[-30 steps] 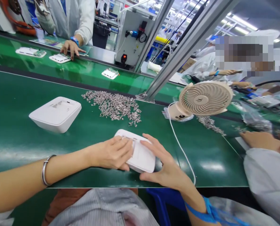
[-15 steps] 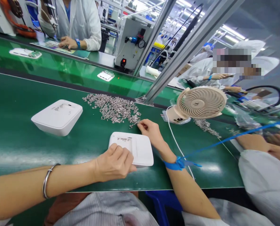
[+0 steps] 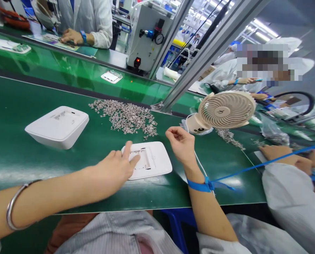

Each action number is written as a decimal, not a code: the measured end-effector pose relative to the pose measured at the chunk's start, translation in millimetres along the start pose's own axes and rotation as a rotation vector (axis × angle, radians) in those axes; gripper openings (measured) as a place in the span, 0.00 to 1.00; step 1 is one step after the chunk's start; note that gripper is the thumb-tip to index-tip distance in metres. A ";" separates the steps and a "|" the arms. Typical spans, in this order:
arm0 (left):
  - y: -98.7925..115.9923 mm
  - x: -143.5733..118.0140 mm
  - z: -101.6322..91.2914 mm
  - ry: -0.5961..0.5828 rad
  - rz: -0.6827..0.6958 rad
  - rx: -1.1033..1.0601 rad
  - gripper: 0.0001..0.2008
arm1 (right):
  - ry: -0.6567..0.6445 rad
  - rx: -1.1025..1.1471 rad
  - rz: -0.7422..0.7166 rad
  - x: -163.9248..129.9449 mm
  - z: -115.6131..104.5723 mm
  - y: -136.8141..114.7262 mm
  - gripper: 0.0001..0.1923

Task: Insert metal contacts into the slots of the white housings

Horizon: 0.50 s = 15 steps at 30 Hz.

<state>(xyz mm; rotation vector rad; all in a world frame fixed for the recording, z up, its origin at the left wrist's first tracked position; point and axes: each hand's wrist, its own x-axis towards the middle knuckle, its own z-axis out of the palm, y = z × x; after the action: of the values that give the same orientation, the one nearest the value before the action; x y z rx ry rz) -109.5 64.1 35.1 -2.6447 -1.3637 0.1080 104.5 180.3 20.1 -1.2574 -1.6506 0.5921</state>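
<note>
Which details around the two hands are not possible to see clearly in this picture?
- Head view: whatever the right hand pinches is hidden by its curled fingers.
- The white casing recess is partly covered by the left hand.
- Single pieces in the metal clip pile are too small.

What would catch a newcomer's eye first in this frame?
The beige desk fan on the green belt, right of center, stands out. In the middle, the left hand rests on a white casing, the right hand pinched just above it. Behind lies a pile of small metal parts.

fan [image 3: 226, 111] and clip pile [image 3: 125, 116] crowd the belt [image 3: 14, 162].
</note>
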 end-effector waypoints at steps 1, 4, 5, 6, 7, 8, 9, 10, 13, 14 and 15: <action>5.8 -5.1 -1.3 -0.051 0.002 0.025 0.36 | 0.009 0.009 -0.002 -1.1 -0.4 -2.3 0.05; 30.7 -21.7 -9.5 0.025 0.057 0.084 0.28 | 0.010 0.058 0.020 -5.4 0.2 -10.5 0.04; 38.3 -25.9 -13.4 0.083 0.124 0.075 0.24 | -0.001 0.081 0.031 -7.2 0.9 -13.5 0.05; 44.1 -29.0 -17.4 0.135 0.210 0.043 0.21 | -0.018 0.104 0.042 -9.0 1.8 -16.5 0.05; 47.8 -31.0 -21.0 0.186 0.289 0.007 0.18 | -0.044 0.123 0.050 -10.8 2.6 -19.4 0.05; 49.3 -32.2 -23.7 0.221 0.347 -0.025 0.16 | -0.069 0.138 0.054 -12.5 3.4 -22.2 0.05; 48.9 -32.7 -25.2 0.247 0.373 -0.050 0.16 | -0.092 0.147 0.054 -14.0 4.0 -24.6 0.04; 47.1 -33.0 -25.2 0.266 0.373 -0.064 0.17 | -0.108 0.149 0.052 -15.3 4.4 -26.6 0.04; 38.3 -33.3 -17.9 0.249 0.346 -0.063 0.25 | -0.128 0.154 0.044 -18.6 5.2 -30.5 0.04; 35.7 -32.8 -14.3 0.243 0.340 -0.049 0.29 | -0.128 0.164 0.047 -19.9 5.6 -31.4 0.04; 33.7 -31.8 -10.7 0.235 0.326 -0.016 0.32 | -0.133 0.179 0.053 -21.4 6.4 -32.3 0.04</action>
<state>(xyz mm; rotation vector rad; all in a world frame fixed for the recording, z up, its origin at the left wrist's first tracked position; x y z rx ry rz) -99.4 17.8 39.3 -2.7636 -0.8608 -0.1704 84.4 150.1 35.3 -1.1542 -1.6364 0.8529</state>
